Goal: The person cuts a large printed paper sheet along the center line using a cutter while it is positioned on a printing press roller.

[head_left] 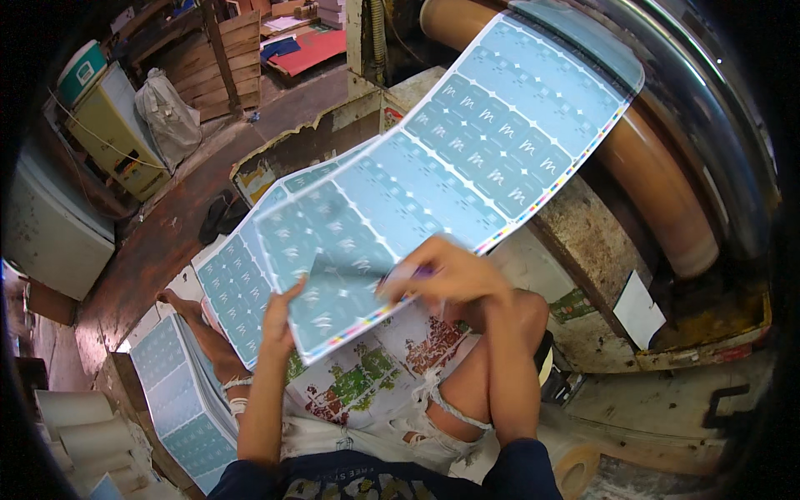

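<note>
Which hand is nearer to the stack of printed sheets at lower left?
Left: the left hand, at the blue sheet, is above and right of the stack; the right hand is farther right.

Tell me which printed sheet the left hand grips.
The top sheet, which stretches up over the brown roller. The left hand grips its edge; the sheet beneath is partly covered by it, and the stack sits apart, lower left.

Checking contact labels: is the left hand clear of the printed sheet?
No, the left hand grips the left edge of the printed sheet.
</note>
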